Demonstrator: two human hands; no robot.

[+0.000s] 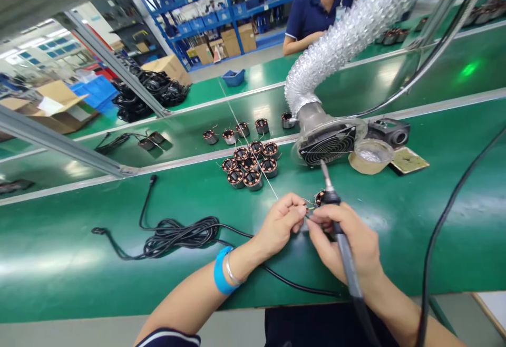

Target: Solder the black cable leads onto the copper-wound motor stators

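My left hand (pixel 281 221) is closed in a pinch on the end of a thin wire (pixel 310 203), in front of a copper-wound motor stator (pixel 319 197). The stator is mostly hidden behind my right hand (pixel 353 239). That hand is wrapped round a soldering iron (pixel 344 254), its metal tip pointing up and away from me. My right thumb and fingertips meet close to the left fingertips; whether they also grip the wire is hard to see. Under my left forearm runs a black power cable (pixel 179 236), coiled on the green bench to the left.
Several stators (pixel 251 165) stand grouped beyond my hands. A fume extractor fan (pixel 328 144) on a silver duct (pixel 348 36) faces me. Right of it are a round tape roll (pixel 370 156) and a soldering iron stand (pixel 391 132). A co-worker (pixel 316 15) is across the bench.
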